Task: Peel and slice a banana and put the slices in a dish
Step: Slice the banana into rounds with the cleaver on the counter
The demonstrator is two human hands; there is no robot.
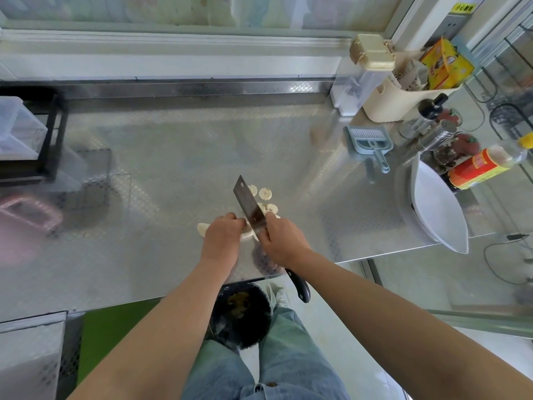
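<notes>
Steel is close to skin here: the broad steel cleaver (249, 204) stands right against the left hand (222, 235), and a slip on slick fruit could nick a knuckle. That hand curls over the pale peeled banana (202, 228) near the table (144, 183) front edge, with one end poking out left. The right hand (281, 241) grips the cleaver. Round cut slices (265, 193) lie just beyond the blade, and the white oval dish (438, 209) sits at the right edge.
</notes>
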